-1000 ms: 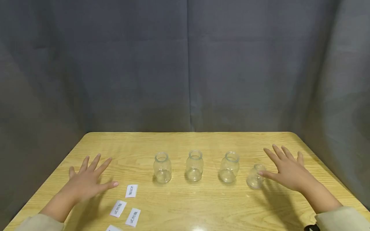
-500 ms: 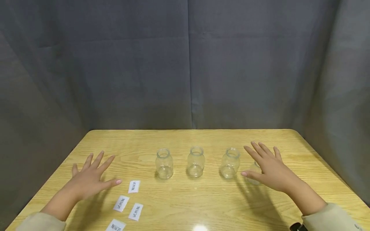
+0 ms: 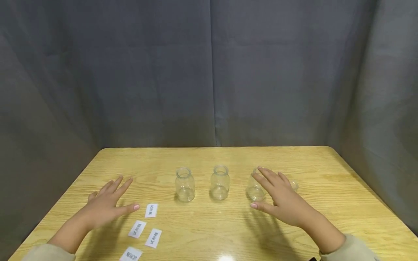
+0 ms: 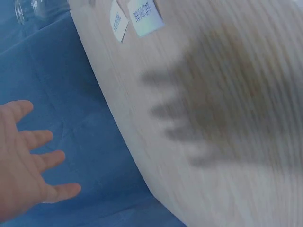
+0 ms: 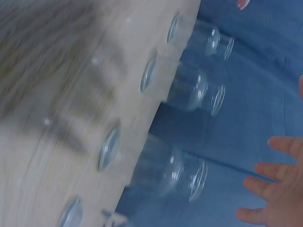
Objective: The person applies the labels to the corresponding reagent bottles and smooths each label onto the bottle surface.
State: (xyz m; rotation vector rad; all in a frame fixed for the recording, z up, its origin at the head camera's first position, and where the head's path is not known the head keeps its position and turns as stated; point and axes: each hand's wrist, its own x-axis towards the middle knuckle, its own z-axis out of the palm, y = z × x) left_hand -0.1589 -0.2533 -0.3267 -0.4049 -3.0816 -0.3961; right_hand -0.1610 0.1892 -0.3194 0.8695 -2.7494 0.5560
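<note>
My left hand [image 3: 102, 206] hovers over the left side of the table with its fingers spread and nothing in them, its thumb closest to the white paper labels. Spread in the same way, my right hand [image 3: 282, 203] is held above the table at the right. It overlaps a clear glass jar [image 3: 254, 192] and hides most of another glass jar [image 3: 295, 186] behind it. Further left stand a middle jar [image 3: 220, 184] and a left jar [image 3: 185, 186], both upright with open mouths. The right wrist view shows the right hand [image 5: 279, 189] apart from the row of jars [image 5: 158, 170].
Several printed labels lie left of the jars: an upper label [image 3: 151, 210], a left label [image 3: 137, 229], a right label [image 3: 153, 238] and a lower label [image 3: 131, 254]. Grey curtains [image 3: 156, 79] surround the wooden table [image 3: 202, 228].
My right hand has moved left, from beside the rightmost jar to in front of the neighbouring one. The left hand has shifted slightly right. Jars and labels stay in place.
</note>
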